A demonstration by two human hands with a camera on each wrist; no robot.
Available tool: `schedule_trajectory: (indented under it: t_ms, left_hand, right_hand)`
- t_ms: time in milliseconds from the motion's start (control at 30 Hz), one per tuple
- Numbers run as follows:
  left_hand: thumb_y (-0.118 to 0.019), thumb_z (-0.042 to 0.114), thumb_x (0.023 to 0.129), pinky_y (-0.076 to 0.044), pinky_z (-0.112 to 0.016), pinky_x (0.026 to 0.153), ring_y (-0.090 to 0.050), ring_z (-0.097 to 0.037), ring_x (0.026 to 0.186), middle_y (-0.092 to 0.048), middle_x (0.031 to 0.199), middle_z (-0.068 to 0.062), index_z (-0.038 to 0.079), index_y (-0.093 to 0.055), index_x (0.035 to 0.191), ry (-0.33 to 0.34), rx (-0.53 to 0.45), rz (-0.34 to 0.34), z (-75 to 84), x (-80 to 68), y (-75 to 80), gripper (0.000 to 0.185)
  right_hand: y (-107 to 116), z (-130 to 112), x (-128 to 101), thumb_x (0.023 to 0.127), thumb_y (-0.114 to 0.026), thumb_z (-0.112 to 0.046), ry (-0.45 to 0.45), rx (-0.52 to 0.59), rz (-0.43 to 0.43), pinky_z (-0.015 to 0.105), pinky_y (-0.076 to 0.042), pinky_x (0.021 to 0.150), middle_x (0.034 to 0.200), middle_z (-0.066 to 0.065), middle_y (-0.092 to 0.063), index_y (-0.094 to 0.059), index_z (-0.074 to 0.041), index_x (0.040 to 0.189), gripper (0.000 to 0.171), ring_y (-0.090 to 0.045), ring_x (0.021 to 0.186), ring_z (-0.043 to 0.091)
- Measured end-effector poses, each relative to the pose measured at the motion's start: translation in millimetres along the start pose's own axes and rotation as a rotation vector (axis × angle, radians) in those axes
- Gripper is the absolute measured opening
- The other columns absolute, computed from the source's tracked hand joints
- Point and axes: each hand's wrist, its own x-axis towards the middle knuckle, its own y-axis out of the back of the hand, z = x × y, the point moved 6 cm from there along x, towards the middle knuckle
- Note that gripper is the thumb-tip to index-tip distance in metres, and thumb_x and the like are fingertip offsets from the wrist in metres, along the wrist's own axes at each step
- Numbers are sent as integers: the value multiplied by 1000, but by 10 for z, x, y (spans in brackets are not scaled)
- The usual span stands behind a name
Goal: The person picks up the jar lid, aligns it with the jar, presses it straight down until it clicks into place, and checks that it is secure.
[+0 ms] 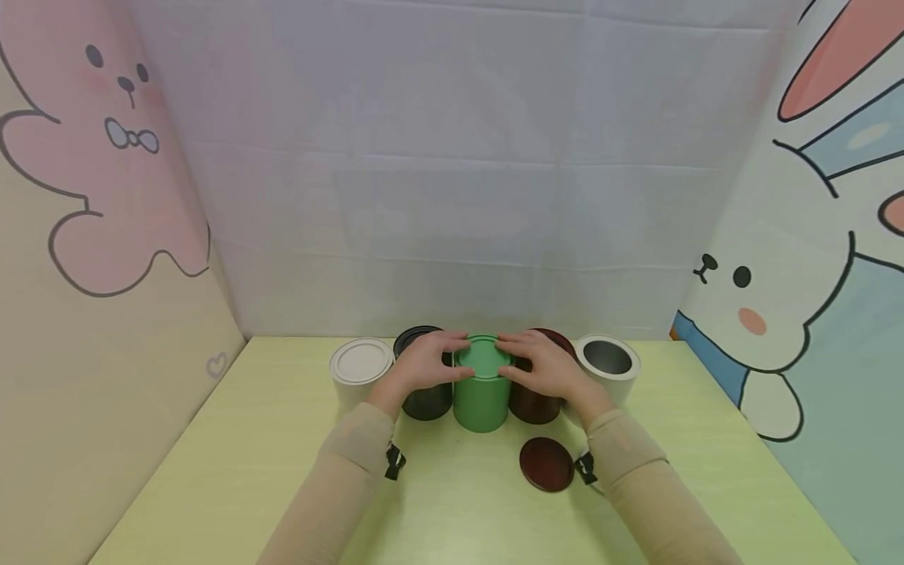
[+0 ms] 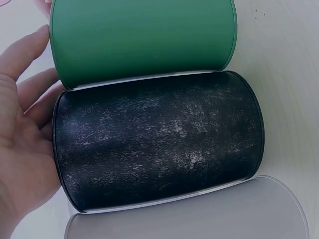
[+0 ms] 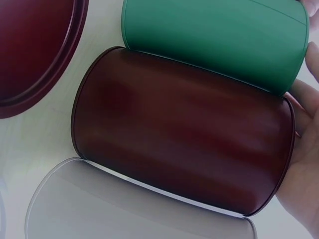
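No brand or writing on any of these tins that I can make out, they're all plain. Both my hands are up on the green tin (image 1: 482, 390) mid-row on the yellow-green table (image 1: 212, 471). My left hand (image 1: 424, 362) reaches over the black tin (image 1: 424, 396), fingers fairly straight on the green lid's edge. My right hand (image 1: 540, 365) does the same across the dark red tin (image 1: 534, 402), relaxed, not clamping anything. The red lid (image 1: 546, 464) lies loose in front.

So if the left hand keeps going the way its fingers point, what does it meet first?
The left hand points right, across the green tin's lid. The first thing in that line looks like the right hand's fingertips, coming the other way over the same lid. The gap between them is small; depth is unclear.
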Motion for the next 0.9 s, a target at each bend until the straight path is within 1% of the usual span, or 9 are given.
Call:
schedule_trajectory:
  t_ms: [200, 367, 500, 700, 900]
  left_hand:
    - [-73, 32, 92, -41, -44, 107, -47, -29, 134, -51, 146, -9, 3, -60, 136, 0, -12, 12, 14, -4, 11, 54]
    - [-72, 30, 92, -42, -44, 106, -48, -29, 132, -53, 144, -8, 3, -63, 133, 4, -15, 14, 17, -4, 3, 49]
    - [-72, 30, 92, -42, -43, 106, -48, -28, 133, -54, 144, -7, 5, -64, 132, 17, -24, 10, 13, 1, -6, 47]
    - [-73, 29, 92, -44, -41, 105, -48, -26, 133, -54, 144, -4, 7, -65, 131, 33, -47, -1, 1, 26, -28, 45]
    - [-74, 27, 91, -46, -39, 103, -48, -25, 134, -54, 144, -3, 7, -68, 128, 52, -81, -9, 24, 23, -19, 42]
  right_hand:
    - [0, 7, 3, 92, -71, -28, -4, 4, 14, 52, -41, 105, 141, 15, -55, -62, -1, 134, 50, -50, 128, 37]
    - [-6, 1, 12, 92, -72, -26, 9, 5, 40, 52, -43, 102, 138, 15, -58, -65, 0, 129, 46, -52, 124, 37]
    - [-15, 5, 23, 91, -72, -25, 1, 12, 49, 52, -43, 102, 136, 14, -59, -67, 0, 126, 43, -53, 123, 36]
    - [-15, -16, 31, 91, -73, -23, -12, 41, 24, 52, -44, 102, 137, 14, -59, -68, 1, 124, 40, -53, 123, 36]
    - [5, -40, 32, 92, -72, -25, -42, 38, -11, 51, -46, 100, 138, 12, -58, -68, 0, 125, 41, -53, 122, 35]
